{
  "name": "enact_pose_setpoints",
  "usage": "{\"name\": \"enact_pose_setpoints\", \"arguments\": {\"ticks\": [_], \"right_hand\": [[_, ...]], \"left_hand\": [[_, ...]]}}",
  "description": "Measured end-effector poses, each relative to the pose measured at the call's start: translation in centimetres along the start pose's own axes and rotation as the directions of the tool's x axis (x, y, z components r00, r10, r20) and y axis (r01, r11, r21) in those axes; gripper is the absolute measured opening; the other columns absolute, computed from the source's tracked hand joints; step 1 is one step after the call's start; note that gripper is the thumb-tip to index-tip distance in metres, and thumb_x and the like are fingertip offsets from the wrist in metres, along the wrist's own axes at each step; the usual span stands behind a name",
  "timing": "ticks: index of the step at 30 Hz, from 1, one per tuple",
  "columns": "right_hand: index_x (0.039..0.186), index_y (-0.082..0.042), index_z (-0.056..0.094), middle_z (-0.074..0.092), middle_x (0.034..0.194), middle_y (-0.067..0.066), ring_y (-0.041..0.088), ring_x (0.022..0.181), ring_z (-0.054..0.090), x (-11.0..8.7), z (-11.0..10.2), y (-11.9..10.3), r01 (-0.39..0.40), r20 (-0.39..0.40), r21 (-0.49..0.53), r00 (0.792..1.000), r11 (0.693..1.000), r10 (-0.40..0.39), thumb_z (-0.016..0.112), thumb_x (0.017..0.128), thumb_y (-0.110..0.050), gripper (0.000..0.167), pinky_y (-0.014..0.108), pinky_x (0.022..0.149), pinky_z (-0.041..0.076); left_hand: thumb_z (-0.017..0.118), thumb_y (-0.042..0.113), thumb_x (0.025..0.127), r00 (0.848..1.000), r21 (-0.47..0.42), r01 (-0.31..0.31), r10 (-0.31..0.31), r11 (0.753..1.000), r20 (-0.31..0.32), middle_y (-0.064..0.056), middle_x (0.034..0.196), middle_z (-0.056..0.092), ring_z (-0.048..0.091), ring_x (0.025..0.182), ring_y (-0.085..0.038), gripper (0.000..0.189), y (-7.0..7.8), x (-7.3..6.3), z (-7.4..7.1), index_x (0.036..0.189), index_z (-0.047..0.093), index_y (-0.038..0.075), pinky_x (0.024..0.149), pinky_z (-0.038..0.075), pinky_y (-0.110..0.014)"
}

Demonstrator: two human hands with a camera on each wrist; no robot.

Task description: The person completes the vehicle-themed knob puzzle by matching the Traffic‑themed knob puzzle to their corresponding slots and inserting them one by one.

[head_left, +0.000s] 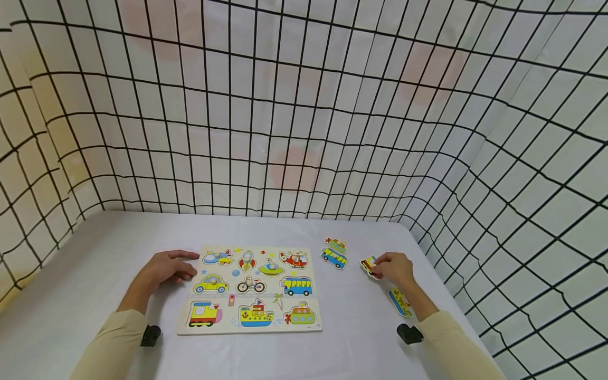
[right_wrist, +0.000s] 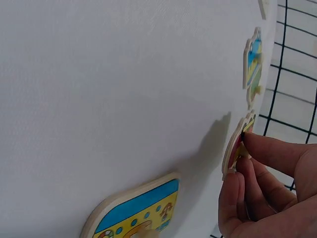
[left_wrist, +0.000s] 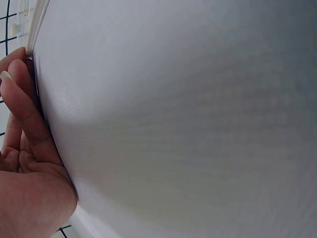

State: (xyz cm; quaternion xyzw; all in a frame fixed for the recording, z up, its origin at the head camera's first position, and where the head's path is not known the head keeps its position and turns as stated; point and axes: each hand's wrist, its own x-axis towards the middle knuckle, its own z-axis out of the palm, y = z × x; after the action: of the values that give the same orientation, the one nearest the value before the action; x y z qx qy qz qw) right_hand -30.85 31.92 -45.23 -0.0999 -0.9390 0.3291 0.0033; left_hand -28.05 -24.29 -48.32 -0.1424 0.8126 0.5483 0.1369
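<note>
Well — right hand (head_left: 397,268) pinches train piece (head_left: 368,266) (red and yellow).

- Left sleeve (head_left: 109,343): plain beige, toward eight o'clock in the head view.
- Right sleeve (head_left: 456,348): matching beige, between four and five o'clock.
- Left wrist device (head_left: 151,335): small, black, at its sleeve's three o'clock.
- Right wrist device (head_left: 409,333): also black, toward nine.
</note>
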Motion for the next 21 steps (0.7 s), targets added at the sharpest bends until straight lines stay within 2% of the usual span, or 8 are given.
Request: {"name": "enact_pose_setpoints", "arguments": {"ticks": [6,12,21], "right_hand": [[0.099,-0.003,0.073,0.074,0.08,0.005,0.02,0.081,0.065,-0.3,0.4,-1.2,0.034,0.03,-0.006,0.999,0.999,-0.034,0.074,0.088,-0.02,0.02,0.031,0.066,0.042],[0.098,-0.004,0.074,0.074,0.091,0.008,0.023,0.088,0.061,-0.7,0.5,-2.4,0.071,0.048,-0.022,0.996,0.997,-0.07,0.074,0.087,-0.018,0.018,0.031,0.067,0.042],[0.091,-0.004,0.075,0.073,0.081,0.006,0.017,0.075,0.064,-1.6,1.5,-4.3,0.109,0.098,0.014,0.989,0.994,-0.109,0.079,0.082,-0.013,0.014,0.028,0.062,0.046]], "left_hand": [[0.075,0.014,0.084,1.0,-0.002,0.001,-0.001,1.0,-0.005,-0.009,0.077,0.071,0.063,0.069,-0.023,0.062,0.1,-0.1,0.0,0.142,0.057,0.001,0.066,0.054,-0.027],[0.075,0.014,0.083,1.0,-0.001,0.011,-0.011,1.0,-0.005,-0.008,0.077,0.071,0.063,0.069,-0.023,0.062,0.1,-0.1,0.0,0.142,0.057,0.002,0.065,0.054,-0.026],[0.074,0.013,0.084,1.0,-0.006,0.007,-0.007,1.0,-0.004,-0.007,0.076,0.071,0.063,0.067,-0.022,0.06,0.0,0.0,0.0,0.141,0.058,0.001,0.063,0.053,-0.025]]}}
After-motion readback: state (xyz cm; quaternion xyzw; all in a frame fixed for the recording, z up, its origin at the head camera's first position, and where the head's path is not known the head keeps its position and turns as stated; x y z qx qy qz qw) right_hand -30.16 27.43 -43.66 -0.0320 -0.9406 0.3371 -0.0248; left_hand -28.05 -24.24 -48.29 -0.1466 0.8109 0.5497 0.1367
